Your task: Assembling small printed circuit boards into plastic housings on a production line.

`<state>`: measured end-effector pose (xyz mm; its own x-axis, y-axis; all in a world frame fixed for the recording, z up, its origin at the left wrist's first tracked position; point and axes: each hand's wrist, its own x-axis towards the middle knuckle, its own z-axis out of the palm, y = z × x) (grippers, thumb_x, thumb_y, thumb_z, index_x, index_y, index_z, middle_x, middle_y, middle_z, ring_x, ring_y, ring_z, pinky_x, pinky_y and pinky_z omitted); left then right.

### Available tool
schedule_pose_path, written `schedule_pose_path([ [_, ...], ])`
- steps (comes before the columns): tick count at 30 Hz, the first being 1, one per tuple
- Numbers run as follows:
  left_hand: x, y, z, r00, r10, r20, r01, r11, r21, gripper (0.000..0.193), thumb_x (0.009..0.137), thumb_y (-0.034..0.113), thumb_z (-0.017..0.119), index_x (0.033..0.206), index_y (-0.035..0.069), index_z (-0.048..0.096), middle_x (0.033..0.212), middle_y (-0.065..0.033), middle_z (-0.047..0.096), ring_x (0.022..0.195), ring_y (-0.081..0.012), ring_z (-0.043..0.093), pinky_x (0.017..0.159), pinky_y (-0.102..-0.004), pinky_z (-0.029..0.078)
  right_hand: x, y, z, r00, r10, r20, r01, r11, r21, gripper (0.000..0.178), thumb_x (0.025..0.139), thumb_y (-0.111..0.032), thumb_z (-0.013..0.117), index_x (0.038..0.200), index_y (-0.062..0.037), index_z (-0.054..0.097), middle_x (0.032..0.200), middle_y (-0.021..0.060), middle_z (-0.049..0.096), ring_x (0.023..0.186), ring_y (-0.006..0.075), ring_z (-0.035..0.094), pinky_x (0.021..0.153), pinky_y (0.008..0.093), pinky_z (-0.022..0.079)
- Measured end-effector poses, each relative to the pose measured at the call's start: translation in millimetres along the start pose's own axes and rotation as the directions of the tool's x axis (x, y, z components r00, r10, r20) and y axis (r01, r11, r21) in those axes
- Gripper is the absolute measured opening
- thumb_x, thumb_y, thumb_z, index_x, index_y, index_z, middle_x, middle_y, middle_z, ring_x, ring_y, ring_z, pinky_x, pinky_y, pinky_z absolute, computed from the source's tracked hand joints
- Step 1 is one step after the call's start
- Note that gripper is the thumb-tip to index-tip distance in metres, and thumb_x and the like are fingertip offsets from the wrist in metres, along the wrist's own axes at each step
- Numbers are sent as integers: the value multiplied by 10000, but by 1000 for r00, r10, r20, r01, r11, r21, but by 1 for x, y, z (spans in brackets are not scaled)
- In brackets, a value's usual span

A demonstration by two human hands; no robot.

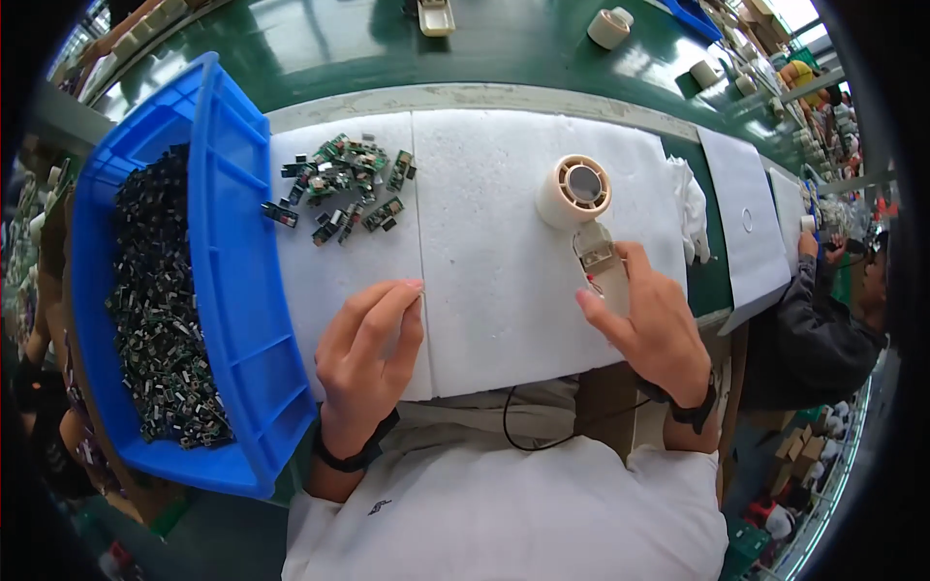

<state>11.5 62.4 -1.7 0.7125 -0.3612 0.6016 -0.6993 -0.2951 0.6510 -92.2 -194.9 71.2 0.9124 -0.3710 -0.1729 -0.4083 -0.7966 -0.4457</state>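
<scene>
Over the white foam sheet (494,300), my right hand (661,320) grasps the open cream housing (594,236); my left hand (363,347) pinches together, on what, if anything, I can't tell. Should the right grip slip, I judge, it could snag the exposed red wire (592,279).

From the person's head, the left of two side-by-side fisheye cameras looks steeply down and somewhat forward, over the white shirt (542,513) at the near side. It sits close enough that the left hand (368,344) and right hand (659,324) show large. Its wide field takes in the green surface (320,48) far off, the blue bin (228,242) at left and a co-worker (814,329) at right, straight edges bending rimward.
</scene>
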Motion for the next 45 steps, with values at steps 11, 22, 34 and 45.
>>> schedule_pose_path([
  [11, -13, 35, 25, 965, 81, 250, 53, 873, -485, 395, 723, -115, 793, 1081, 27, 708, 980, -110, 732, 804, -258, 712, 703, -340, 573, -30, -26, 35, 954, -203, -222, 245, 952, 182, 378, 862, -113, 802, 1219, -62, 685, 605, 16, 555, 501, 96, 486, 503, 244, 427],
  [22, -10, 34, 29, 963, 126, 237, -3, 887, -461, 385, 678, -85, 803, 1039, 30, 734, 884, -88, 706, 710, -240, 681, 611, -329, 547, 14, -33, 29, 824, -554, -123, 541, 832, -123, 317, 835, -61, 757, 1150, -89, 729, 652, 21, 593, 555, 140, 592, 505, 284, 465],
  [34, -11, 42, 16, 922, 265, 284, -123, 893, -433, 338, 691, -55, 810, 1010, 36, 741, 864, -85, 712, 692, -241, 696, 587, -320, 558, 0, -27, 36, 822, -533, -201, 563, 814, 142, 323, 833, -60, 771, 1153, -88, 739, 725, 31, 662, 621, 178, 670, 544, 298, 528],
  [45, 2, 45, 7, 969, -182, 166, 233, 895, -380, 323, 757, -62, 792, 1063, 23, 730, 897, -100, 719, 760, -244, 709, 696, -316, 571, 3, -29, 57, 811, -421, -407, 512, 846, 145, 159, 830, -82, 809, 978, -57, 758, 752, 52, 736, 581, 148, 696, 542, 266, 537],
])
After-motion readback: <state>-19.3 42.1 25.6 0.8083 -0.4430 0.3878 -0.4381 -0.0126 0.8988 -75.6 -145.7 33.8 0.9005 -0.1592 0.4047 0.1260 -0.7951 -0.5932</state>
